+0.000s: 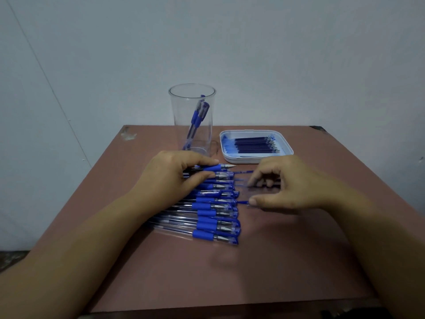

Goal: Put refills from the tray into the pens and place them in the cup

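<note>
Pens: head view, clear plastic barrels w/ blue rubbery sleeves, side by side in a row under and nearer than L hand. L hand pinches uncapped pen at row's far end btwn index & thumb. R hand, just right of the row, has fingers curled over thin blue bits; can't tell what it grips. Smooth reddish table runs on to its near edge. Clear round cup just beyond L hand holds capped pens. White round-cornered tray beyond R hand holds dark refills.
</note>
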